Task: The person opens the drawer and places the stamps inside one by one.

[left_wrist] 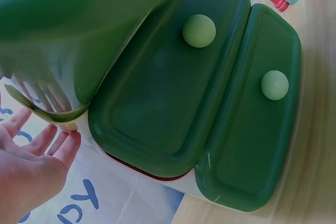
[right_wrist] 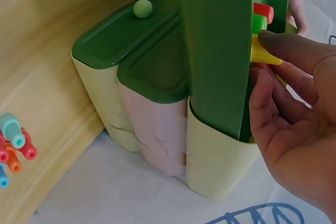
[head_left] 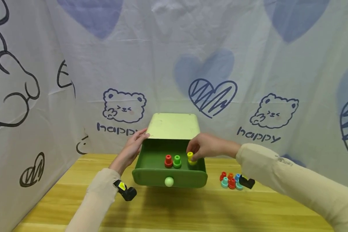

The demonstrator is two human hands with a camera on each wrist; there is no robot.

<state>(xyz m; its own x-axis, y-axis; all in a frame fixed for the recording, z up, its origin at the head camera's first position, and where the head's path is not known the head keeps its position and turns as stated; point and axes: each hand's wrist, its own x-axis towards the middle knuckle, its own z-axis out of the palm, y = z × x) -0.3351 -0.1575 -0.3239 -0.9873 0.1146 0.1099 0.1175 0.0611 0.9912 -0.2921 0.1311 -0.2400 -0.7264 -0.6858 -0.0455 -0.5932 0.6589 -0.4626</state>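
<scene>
A small cabinet with a pale yellow-green top stands by the cloth, its green top drawer pulled out. Inside the drawer a red peg and a green peg stand upright side by side. My right hand reaches over the drawer's right wall and pinches a yellow peg between thumb and fingers, to the right of the green one. On the cabinet's left side my left hand rests with extended fingers; in the left wrist view its fingertips are at the casing's edge.
Several coloured pegs stand in a cluster on the wooden table, right of the cabinet. Below the pulled-out drawer are a middle drawer and a bottom drawer, both closed. A printed cloth hangs behind.
</scene>
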